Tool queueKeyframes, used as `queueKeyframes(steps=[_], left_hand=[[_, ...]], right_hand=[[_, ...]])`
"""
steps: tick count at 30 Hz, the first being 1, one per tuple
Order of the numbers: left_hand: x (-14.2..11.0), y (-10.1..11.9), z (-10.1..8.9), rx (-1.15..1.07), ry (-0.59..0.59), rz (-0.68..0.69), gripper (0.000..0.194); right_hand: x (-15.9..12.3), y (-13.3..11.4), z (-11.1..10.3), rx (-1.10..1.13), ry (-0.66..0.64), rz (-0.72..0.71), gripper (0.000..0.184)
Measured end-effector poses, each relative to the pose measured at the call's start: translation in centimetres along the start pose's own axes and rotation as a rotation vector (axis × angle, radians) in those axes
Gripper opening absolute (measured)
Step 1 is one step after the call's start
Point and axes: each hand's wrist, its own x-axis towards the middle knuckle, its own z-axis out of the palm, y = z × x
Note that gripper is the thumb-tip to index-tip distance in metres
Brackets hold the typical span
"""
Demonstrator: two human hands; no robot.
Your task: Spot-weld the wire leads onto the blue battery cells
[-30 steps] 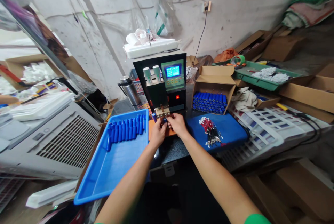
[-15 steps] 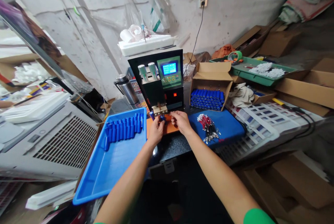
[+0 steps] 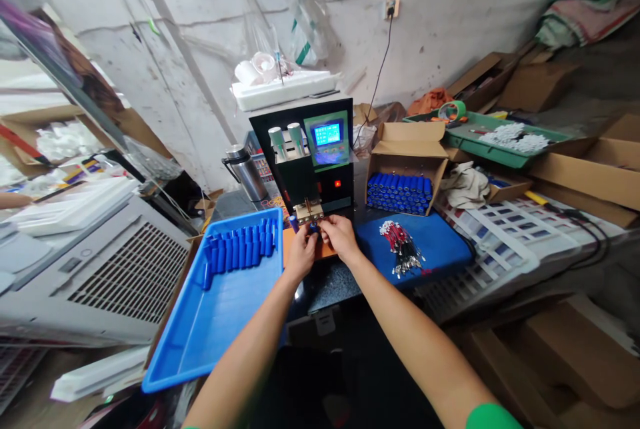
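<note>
My left hand (image 3: 302,253) is closed around a blue cylindrical battery cell (image 3: 313,228) in front of a black spot welder (image 3: 327,181) with a lit screen. The cell's end sits just below the welder's electrodes (image 3: 308,208); I cannot tell whether they touch. Close by the left fingers stands another blue cell (image 3: 294,222). The fingers of my right hand (image 3: 341,236) are pinched beside the held cell, on something too small to make out. Beneath both hands lies an orange mat (image 3: 326,247). To the right, a bundle of red and black wire leads (image 3: 400,246) rests on a blue pad (image 3: 440,249).
At left, a blue tray (image 3: 215,336) contains rows of blue cells (image 3: 243,247). An open cardboard box (image 3: 406,132) of cells stands right of the welder. A steel thermos (image 3: 246,172) is behind the tray, and a green tray (image 3: 480,144) sits at back right.
My right hand has moved slightly left, closer to the held cell and my left hand. The left hand keeps its grip on the cell. The whole view has shifted a little.
</note>
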Motion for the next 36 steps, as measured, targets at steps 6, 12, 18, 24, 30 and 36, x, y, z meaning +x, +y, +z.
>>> queueKeyframes(steps=[6,12,18,24,30,36], left_hand=[[-0.02,-0.54,0.18,-0.02,0.002,0.004,0.033],[-0.1,-0.22,0.1,-0.02,-0.01,0.002,0.033],[-0.2,0.31,0.04,-0.01,-0.008,0.01,0.03],[-0.25,-0.06,0.05,-0.031,-0.022,-0.011,0.031],[-0.23,-0.45,0.0,-0.021,-0.013,0.0,0.034],[-0.29,-0.16,-0.05,-0.01,-0.018,0.003,0.035]], right_hand=[[0.23,0.59,0.6,-0.051,0.026,-0.018,0.026],[0.17,0.41,0.86,-0.096,0.055,-0.027,0.021],[0.15,0.6,0.83,-0.073,0.047,-0.013,0.022],[-0.05,0.35,0.93,-0.068,0.038,-0.014,0.022],[-0.18,0.08,1.04,-0.104,0.041,-0.018,0.022],[-0.2,0.13,1.03,-0.136,0.042,-0.014,0.023]])
